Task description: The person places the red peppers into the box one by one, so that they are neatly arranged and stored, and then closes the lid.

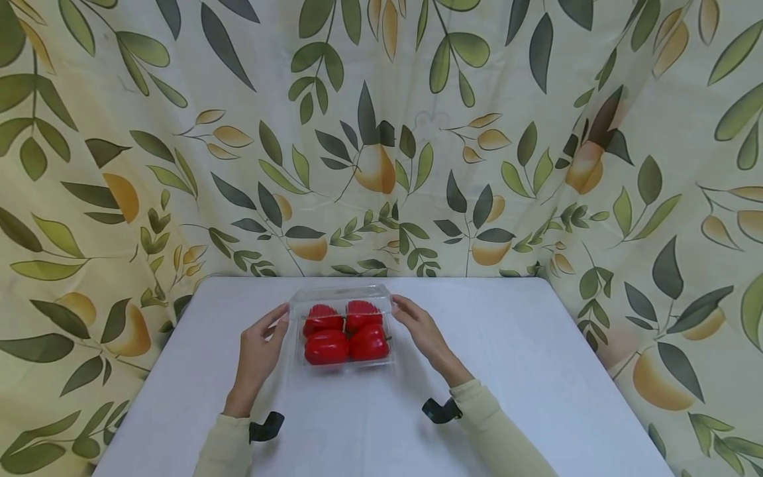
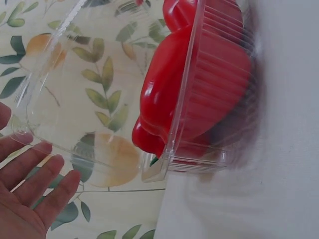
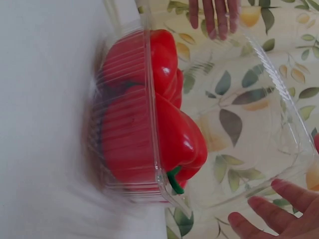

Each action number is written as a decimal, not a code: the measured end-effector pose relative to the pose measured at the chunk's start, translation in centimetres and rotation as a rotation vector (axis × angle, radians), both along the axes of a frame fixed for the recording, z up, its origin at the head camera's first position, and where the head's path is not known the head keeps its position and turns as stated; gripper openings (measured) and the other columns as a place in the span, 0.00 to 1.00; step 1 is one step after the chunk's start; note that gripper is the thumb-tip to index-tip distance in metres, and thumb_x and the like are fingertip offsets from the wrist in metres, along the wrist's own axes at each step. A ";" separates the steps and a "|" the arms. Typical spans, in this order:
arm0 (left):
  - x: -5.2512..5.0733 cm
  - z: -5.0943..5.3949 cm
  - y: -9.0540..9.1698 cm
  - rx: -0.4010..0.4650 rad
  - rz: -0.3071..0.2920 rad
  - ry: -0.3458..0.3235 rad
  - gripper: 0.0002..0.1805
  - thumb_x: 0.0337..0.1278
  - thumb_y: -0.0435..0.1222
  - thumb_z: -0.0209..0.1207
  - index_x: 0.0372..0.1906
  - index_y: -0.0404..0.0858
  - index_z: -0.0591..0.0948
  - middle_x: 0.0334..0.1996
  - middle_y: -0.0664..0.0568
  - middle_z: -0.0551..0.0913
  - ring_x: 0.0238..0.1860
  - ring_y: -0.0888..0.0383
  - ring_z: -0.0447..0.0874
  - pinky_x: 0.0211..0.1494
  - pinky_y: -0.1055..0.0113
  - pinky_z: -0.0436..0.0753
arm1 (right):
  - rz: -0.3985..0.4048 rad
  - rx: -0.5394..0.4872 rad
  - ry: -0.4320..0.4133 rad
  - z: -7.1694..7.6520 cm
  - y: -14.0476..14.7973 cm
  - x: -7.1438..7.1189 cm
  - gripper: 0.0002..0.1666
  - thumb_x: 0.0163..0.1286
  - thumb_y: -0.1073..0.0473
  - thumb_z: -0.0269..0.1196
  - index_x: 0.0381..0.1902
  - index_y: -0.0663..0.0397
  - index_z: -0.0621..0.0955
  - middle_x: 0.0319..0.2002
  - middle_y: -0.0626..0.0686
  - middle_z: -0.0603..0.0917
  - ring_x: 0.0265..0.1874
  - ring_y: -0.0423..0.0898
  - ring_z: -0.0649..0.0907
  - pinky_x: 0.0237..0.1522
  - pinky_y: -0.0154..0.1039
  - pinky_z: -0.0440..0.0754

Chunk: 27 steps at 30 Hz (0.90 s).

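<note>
A clear plastic clamshell box stands on the table with several red bell peppers in its base. Its transparent lid is tilted up at the far side. At the lid's left side is my left hand, its fingers extended and the fingertips against the lid's corner in the left wrist view. My right hand reaches the lid's right side, with fingers fairly straight and spread along its edge. A green stem shows on one pepper in the right wrist view.
White cloth covers the table. Behind it and along both sides hangs a curtain printed with leaves and fruit. A dark wrist camera sits below the left wrist, and another dark wrist camera below the right.
</note>
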<state>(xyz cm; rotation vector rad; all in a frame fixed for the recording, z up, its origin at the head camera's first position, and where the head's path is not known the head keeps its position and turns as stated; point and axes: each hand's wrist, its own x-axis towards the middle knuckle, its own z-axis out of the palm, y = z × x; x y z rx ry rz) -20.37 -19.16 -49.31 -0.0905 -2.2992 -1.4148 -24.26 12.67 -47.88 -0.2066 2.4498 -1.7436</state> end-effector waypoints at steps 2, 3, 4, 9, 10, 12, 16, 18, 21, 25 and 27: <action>0.1 0.0 0.0 -0.003 -0.003 -0.014 0.19 0.69 0.39 0.56 0.60 0.39 0.80 0.59 0.43 0.82 0.56 0.41 0.84 0.53 0.47 0.84 | -0.004 -0.007 -0.003 -0.1 0.0 0.0 0.30 0.75 0.44 0.52 0.71 0.43 0.68 0.73 0.53 0.68 0.74 0.57 0.64 0.70 0.67 0.63; 0.2 -0.1 0.0 -0.007 -0.003 -0.023 0.19 0.69 0.39 0.56 0.61 0.39 0.80 0.60 0.43 0.82 0.57 0.41 0.83 0.53 0.48 0.84 | -0.008 -0.011 -0.005 -0.2 0.0 0.0 0.30 0.75 0.44 0.52 0.71 0.43 0.68 0.73 0.53 0.68 0.74 0.58 0.64 0.70 0.67 0.63; 0.2 -0.2 0.0 -0.004 -0.003 -0.029 0.19 0.69 0.39 0.56 0.61 0.39 0.80 0.60 0.43 0.81 0.57 0.41 0.83 0.53 0.48 0.84 | -0.013 -0.014 -0.008 -0.3 0.0 0.0 0.30 0.75 0.44 0.52 0.71 0.43 0.69 0.73 0.53 0.68 0.74 0.58 0.64 0.70 0.67 0.63; 0.4 -0.7 0.0 -0.004 -0.003 -0.059 0.20 0.70 0.41 0.54 0.61 0.39 0.80 0.61 0.44 0.81 0.58 0.41 0.82 0.55 0.47 0.84 | -0.033 -0.024 -0.027 -0.7 0.1 0.2 0.28 0.75 0.46 0.53 0.70 0.41 0.70 0.73 0.53 0.68 0.74 0.58 0.64 0.70 0.68 0.63; 0.4 -0.8 0.0 0.003 -0.006 -0.059 0.20 0.70 0.42 0.54 0.61 0.39 0.80 0.61 0.44 0.81 0.58 0.41 0.82 0.55 0.46 0.84 | -0.034 -0.024 -0.029 -0.8 0.1 0.2 0.28 0.75 0.46 0.53 0.70 0.41 0.70 0.73 0.53 0.68 0.74 0.58 0.64 0.70 0.68 0.63; 0.5 -1.0 0.0 0.005 -0.010 -0.067 0.20 0.70 0.42 0.54 0.61 0.39 0.80 0.61 0.45 0.81 0.58 0.41 0.82 0.55 0.47 0.84 | -0.033 -0.025 -0.031 -1.0 0.1 0.3 0.28 0.74 0.46 0.54 0.70 0.41 0.70 0.73 0.53 0.68 0.74 0.58 0.64 0.69 0.68 0.64; 0.7 -1.5 -0.1 -0.003 -0.013 -0.078 0.21 0.71 0.43 0.53 0.62 0.40 0.79 0.63 0.45 0.79 0.60 0.41 0.81 0.55 0.47 0.84 | -0.036 -0.023 -0.024 -1.3 0.1 0.5 0.29 0.74 0.46 0.55 0.71 0.40 0.69 0.73 0.53 0.68 0.73 0.58 0.65 0.68 0.66 0.67; 0.7 -1.7 -0.1 -0.002 -0.013 -0.077 0.21 0.71 0.43 0.53 0.62 0.41 0.79 0.63 0.45 0.79 0.61 0.42 0.80 0.55 0.47 0.84 | -0.040 -0.023 -0.014 -1.5 0.1 0.5 0.29 0.73 0.47 0.56 0.70 0.40 0.70 0.73 0.53 0.68 0.73 0.58 0.65 0.68 0.65 0.68; 0.7 -2.0 0.0 -0.011 -0.012 -0.071 0.20 0.71 0.42 0.54 0.62 0.40 0.79 0.63 0.45 0.79 0.63 0.44 0.79 0.56 0.49 0.84 | -0.042 -0.022 0.006 -1.7 0.1 0.6 0.29 0.72 0.48 0.58 0.69 0.41 0.71 0.72 0.51 0.69 0.73 0.57 0.66 0.69 0.61 0.69; 0.7 -2.5 0.0 -0.007 -0.018 -0.070 0.20 0.69 0.38 0.55 0.62 0.39 0.79 0.62 0.44 0.80 0.64 0.46 0.78 0.56 0.52 0.84 | -0.043 -0.018 0.025 -2.2 0.2 0.7 0.28 0.71 0.51 0.60 0.68 0.41 0.73 0.72 0.49 0.70 0.73 0.56 0.66 0.72 0.58 0.66; 0.7 -2.8 0.0 -0.005 -0.024 -0.079 0.20 0.68 0.37 0.56 0.62 0.39 0.79 0.62 0.44 0.79 0.64 0.46 0.78 0.56 0.53 0.84 | -0.046 -0.017 0.027 -2.5 0.2 0.7 0.27 0.70 0.52 0.60 0.67 0.41 0.74 0.71 0.50 0.71 0.73 0.56 0.67 0.72 0.58 0.66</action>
